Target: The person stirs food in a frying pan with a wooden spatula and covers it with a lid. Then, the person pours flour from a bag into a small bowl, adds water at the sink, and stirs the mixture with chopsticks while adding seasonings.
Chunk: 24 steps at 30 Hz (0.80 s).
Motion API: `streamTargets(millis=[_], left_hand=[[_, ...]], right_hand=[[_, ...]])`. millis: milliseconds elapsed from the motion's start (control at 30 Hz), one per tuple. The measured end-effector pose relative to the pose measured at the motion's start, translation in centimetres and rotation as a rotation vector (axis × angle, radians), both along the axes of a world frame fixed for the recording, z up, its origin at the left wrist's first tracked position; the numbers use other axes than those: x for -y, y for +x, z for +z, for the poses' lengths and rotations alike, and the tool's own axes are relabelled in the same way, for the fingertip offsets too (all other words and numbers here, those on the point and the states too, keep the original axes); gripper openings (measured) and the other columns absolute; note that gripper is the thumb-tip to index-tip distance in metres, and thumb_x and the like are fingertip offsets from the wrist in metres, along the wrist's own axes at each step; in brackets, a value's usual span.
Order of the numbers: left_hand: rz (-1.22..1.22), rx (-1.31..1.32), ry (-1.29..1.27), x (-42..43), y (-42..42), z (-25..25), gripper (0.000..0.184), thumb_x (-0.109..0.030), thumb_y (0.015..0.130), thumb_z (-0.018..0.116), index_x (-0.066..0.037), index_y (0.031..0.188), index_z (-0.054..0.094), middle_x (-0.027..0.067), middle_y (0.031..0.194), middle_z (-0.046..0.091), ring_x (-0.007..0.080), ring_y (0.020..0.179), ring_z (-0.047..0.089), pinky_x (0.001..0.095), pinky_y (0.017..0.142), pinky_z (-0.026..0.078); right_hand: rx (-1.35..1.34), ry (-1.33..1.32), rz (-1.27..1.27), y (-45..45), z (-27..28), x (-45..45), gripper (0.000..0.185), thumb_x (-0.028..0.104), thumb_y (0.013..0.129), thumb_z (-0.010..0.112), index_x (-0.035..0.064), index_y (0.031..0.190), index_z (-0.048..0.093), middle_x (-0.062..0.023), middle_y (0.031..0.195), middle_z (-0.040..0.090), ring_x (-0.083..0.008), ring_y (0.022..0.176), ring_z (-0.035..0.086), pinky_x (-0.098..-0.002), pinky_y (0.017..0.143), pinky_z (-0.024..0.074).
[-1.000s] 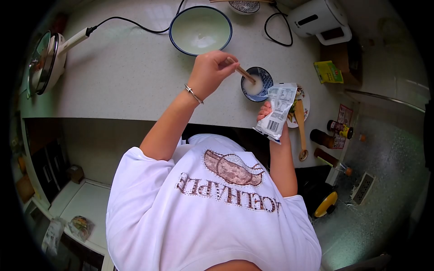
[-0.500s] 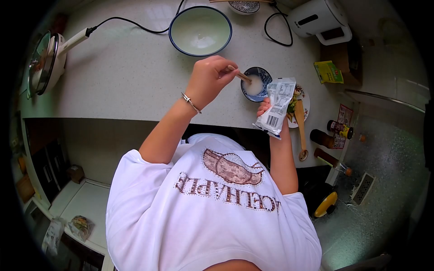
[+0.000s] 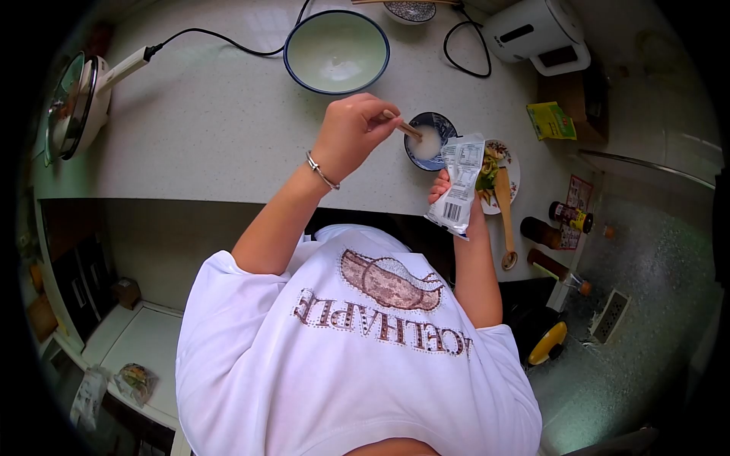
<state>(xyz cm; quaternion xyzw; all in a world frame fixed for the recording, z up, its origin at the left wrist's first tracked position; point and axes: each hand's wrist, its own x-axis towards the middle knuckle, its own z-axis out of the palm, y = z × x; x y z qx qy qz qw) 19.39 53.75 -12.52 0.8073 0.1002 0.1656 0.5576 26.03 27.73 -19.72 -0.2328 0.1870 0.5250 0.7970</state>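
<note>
My left hand (image 3: 356,129), with a metal bracelet at the wrist, is closed on wooden chopsticks (image 3: 410,130). Their tips dip into a cloudy white liquid (image 3: 429,144) inside a small blue patterned bowl (image 3: 418,161). In my right hand (image 3: 440,185) is a white printed packet (image 3: 460,178) with a barcode, held tilted at the bowl's near right side. The packet hides part of that hand and of the bowl's rim. Just right of it lies a floral plate (image 3: 515,169) with chopped green vegetables (image 3: 487,173), and a wooden spoon (image 3: 504,199) rests across its edge.
A large blue-rimmed bowl (image 3: 337,82) stands behind my left hand. At the far left is a lidded electric pan (image 3: 95,114) with its cord. A white kettle (image 3: 532,34), yellow packet (image 3: 551,121) and dark jars (image 3: 541,232) line the right. Another small bowl (image 3: 411,12) sits at the back.
The packet in my right hand has shifted a little left and down, uncovering more of the vegetables. My left hand and the chopsticks stay almost in place.
</note>
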Motion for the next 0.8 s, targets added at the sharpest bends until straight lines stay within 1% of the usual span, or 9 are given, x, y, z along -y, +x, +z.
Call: streamTargets(millis=[267, 467, 533, 567, 600, 667, 700, 733, 800], left_hand=[[0.002, -0.008, 0.015, 0.2, -0.1, 0.2, 0.012, -0.006, 0.077, 0.067, 0.001, 0.086, 0.065, 0.0060, 0.076, 0.062, 0.0089, 0.063, 0.060, 0.0199, 0.057, 0.048], [0.002, -0.006, 0.017, 0.2, -0.1, 0.3, 0.012, -0.007, 0.077, 0.067, 0.001, 0.087, 0.065, 0.0060, 0.076, 0.063, 0.0088, 0.063, 0.060, 0.0202, 0.057, 0.048], [0.005, -0.015, 0.011, 0.2, -0.1, 0.3, 0.012, -0.006, 0.077, 0.067, 0.001, 0.087, 0.065, 0.0060, 0.076, 0.062, 0.0088, 0.063, 0.060, 0.0201, 0.057, 0.048], [0.005, -0.015, 0.010, 0.2, -0.1, 0.3, 0.012, -0.006, 0.077, 0.067, 0.001, 0.087, 0.065, 0.0060, 0.076, 0.062, 0.0088, 0.063, 0.060, 0.0201, 0.057, 0.048], [0.007, -0.013, 0.011, 0.2, -0.1, 0.3, 0.012, -0.006, 0.077, 0.067, 0.001, 0.087, 0.065, 0.0059, 0.076, 0.062, 0.0088, 0.063, 0.060, 0.0201, 0.057, 0.048], [0.007, -0.008, 0.012, 0.2, 0.0, 0.2, 0.012, -0.006, 0.077, 0.067, 0.001, 0.087, 0.065, 0.0058, 0.076, 0.062, 0.0088, 0.063, 0.060, 0.0200, 0.057, 0.049], [0.008, -0.003, 0.009, 0.3, -0.1, 0.2, 0.012, -0.006, 0.077, 0.067, 0.001, 0.087, 0.065, 0.0057, 0.076, 0.062, 0.0088, 0.063, 0.060, 0.0199, 0.057, 0.049], [0.009, 0.001, 0.005, 0.3, -0.1, 0.2, 0.012, -0.006, 0.077, 0.067, 0.001, 0.087, 0.066, 0.0056, 0.076, 0.062, 0.0088, 0.063, 0.060, 0.0198, 0.057, 0.049], [0.008, -0.002, 0.001, 0.2, -0.1, 0.1, 0.012, -0.006, 0.077, 0.067, 0.001, 0.087, 0.065, 0.0056, 0.076, 0.062, 0.0088, 0.063, 0.060, 0.0198, 0.057, 0.049]], right_hand=[[0.035, -0.081, -0.086, 0.6, 0.3, -0.8, 0.023, 0.022, 0.080, 0.056, 0.0019, 0.090, 0.050, -0.0058, 0.071, 0.053, -0.0198, 0.067, 0.055, -0.0338, 0.064, 0.0484], [-0.015, 0.047, -0.072, 1.3, -0.5, -0.3, 0.023, 0.022, 0.081, 0.055, 0.0023, 0.090, 0.050, -0.0056, 0.072, 0.054, -0.0206, 0.070, 0.057, -0.0357, 0.068, 0.0496], [0.010, 0.091, -0.105, 1.1, 0.1, -0.3, 0.022, 0.023, 0.082, 0.055, 0.0026, 0.088, 0.051, -0.0049, 0.071, 0.053, -0.0196, 0.069, 0.056, -0.0349, 0.066, 0.0489], [0.033, 0.043, -0.093, 0.8, 0.7, -0.3, 0.025, 0.028, 0.083, 0.054, 0.0033, 0.088, 0.051, -0.0041, 0.070, 0.052, -0.0182, 0.069, 0.056, -0.0335, 0.067, 0.0487], [0.033, 0.043, -0.093, 0.6, 0.7, -0.1, 0.025, 0.028, 0.083, 0.054, 0.0033, 0.088, 0.051, -0.0041, 0.070, 0.052, -0.0182, 0.069, 0.056, -0.0335, 0.067, 0.0487], [0.120, 0.005, 0.031, 0.5, 0.5, 0.4, 0.025, 0.030, 0.085, 0.053, 0.0047, 0.085, 0.050, -0.0032, 0.068, 0.050, -0.0165, 0.067, 0.055, -0.0311, 0.065, 0.0481], [0.158, -0.078, 0.005, 0.0, 0.8, 0.1, 0.024, 0.029, 0.085, 0.052, 0.0059, 0.083, 0.049, -0.0027, 0.066, 0.049, -0.0157, 0.064, 0.054, -0.0292, 0.062, 0.0471], [0.158, -0.079, 0.005, -0.3, 0.9, 0.0, 0.024, 0.029, 0.085, 0.052, 0.0059, 0.083, 0.049, -0.0027, 0.066, 0.049, -0.0157, 0.064, 0.054, -0.0292, 0.062, 0.0471], [0.103, -0.043, -0.078, -0.6, 1.1, -0.1, 0.021, 0.027, 0.085, 0.050, 0.0065, 0.081, 0.049, -0.0024, 0.065, 0.049, -0.0152, 0.061, 0.052, -0.0286, 0.058, 0.0454]])
